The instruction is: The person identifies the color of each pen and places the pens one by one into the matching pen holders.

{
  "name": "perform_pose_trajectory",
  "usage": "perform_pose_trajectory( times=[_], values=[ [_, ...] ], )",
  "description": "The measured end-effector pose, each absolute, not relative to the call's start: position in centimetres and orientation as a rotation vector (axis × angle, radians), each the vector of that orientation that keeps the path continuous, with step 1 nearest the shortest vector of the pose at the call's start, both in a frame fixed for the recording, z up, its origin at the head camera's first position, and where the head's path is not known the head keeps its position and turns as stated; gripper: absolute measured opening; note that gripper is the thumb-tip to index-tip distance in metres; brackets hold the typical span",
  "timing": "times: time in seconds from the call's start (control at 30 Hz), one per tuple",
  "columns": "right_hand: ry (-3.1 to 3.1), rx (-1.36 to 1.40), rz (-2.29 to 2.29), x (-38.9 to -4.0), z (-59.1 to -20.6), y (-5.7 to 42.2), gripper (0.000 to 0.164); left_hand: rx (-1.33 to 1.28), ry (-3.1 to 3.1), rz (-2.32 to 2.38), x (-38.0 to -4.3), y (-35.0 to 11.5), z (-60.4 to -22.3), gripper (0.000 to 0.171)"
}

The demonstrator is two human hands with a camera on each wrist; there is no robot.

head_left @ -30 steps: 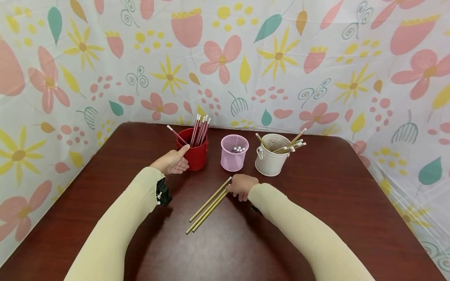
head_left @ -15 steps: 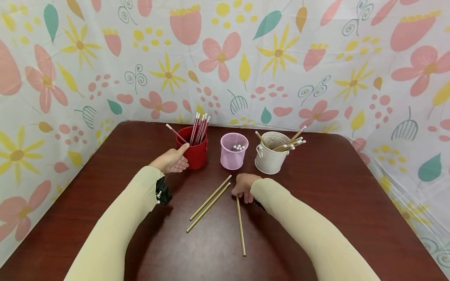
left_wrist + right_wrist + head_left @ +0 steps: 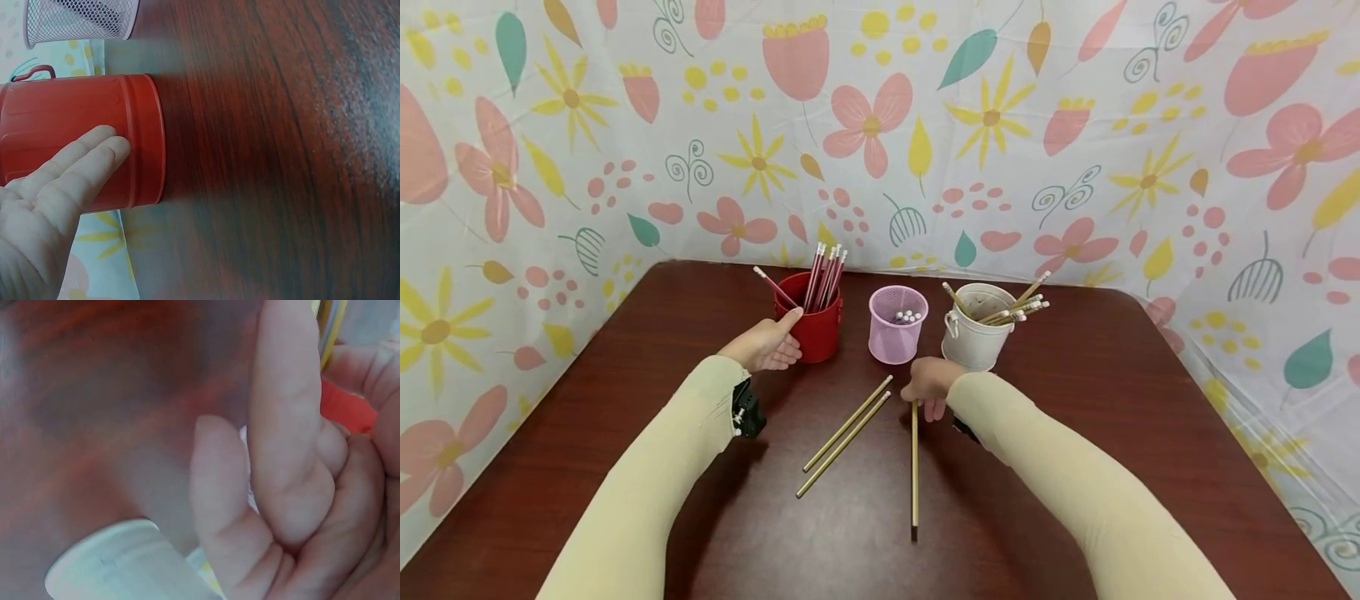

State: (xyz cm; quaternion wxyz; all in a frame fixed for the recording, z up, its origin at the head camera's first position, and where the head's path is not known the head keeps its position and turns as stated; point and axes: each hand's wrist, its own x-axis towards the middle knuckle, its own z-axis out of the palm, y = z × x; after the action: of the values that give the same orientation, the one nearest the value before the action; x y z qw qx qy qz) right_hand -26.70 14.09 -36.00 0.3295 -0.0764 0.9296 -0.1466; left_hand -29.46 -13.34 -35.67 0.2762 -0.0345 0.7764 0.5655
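Observation:
My left hand [image 3: 767, 343] rests against the side of the red bucket [image 3: 820, 337], thumb near its rim. In the left wrist view, the straight fingers [image 3: 87, 165] lie along the bucket wall. Dark red pencils [image 3: 817, 279] stand in that bucket, eraser ends up. My right hand [image 3: 934, 382] pinches a gold pencil [image 3: 914, 467] near its upper end, in front of the white bucket [image 3: 977, 343]. A bit of the pencil [image 3: 334, 328] shows between thumb and finger in the right wrist view. Two more gold pencils [image 3: 847, 424] lie side by side, slanted, on the table.
Between the buckets stands a pink mesh cup [image 3: 892, 340] holding several white-tipped pieces. Several gold pencils [image 3: 1033, 290] lean out of the white bucket. A flower-patterned curtain [image 3: 865, 200] rises behind the dark wooden table [image 3: 1112, 400].
My right hand has drawn one gold pencil away from the other two, to the right, then a little up toward the white bucket. The pencil has swung nearly upright in view. My left hand stays put.

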Motion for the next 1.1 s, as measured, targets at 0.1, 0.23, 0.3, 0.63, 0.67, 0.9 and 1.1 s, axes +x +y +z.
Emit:
perform_pose_trajectory(
  times=[0.1, 0.23, 0.3, 0.63, 0.67, 0.9, 1.1],
  values=[
    [2.470, -0.211, -0.417, -26.3, -35.0, 14.8, 0.023, -0.091, 2.078, 1.522, -29.6, -13.4, -35.8, 0.077],
    [2.514, -0.261, -0.433, -25.6, -33.8, 15.8, 0.022, -0.081, 2.087, 1.518, -29.7, -13.6, -35.9, 0.077],
    [2.546, -0.305, -0.413, -25.4, -32.8, 16.2, 0.023, -0.075, 2.097, 1.519, -29.7, -13.6, -35.8, 0.077],
    [2.673, -0.468, -0.453, -26.2, -25.7, 18.2, 0.025, -0.088, 2.094, 1.528, -29.6, -13.5, -35.9, 0.077],
    [2.687, -0.474, -0.474, -26.3, -25.1, 18.5, 0.025, -0.087, 2.094, 1.528, -29.6, -13.6, -35.9, 0.077],
    [2.800, -0.425, -0.603, -26.2, -21.8, 20.3, 0.029, -0.086, 2.099, 1.535, -29.6, -13.7, -36.0, 0.077],
    [3.093, -0.403, -0.841, -26.0, -19.7, 21.6, 0.025, -0.102, 2.107, 1.532, -29.5, -13.4, -35.8, 0.077]
  ],
)
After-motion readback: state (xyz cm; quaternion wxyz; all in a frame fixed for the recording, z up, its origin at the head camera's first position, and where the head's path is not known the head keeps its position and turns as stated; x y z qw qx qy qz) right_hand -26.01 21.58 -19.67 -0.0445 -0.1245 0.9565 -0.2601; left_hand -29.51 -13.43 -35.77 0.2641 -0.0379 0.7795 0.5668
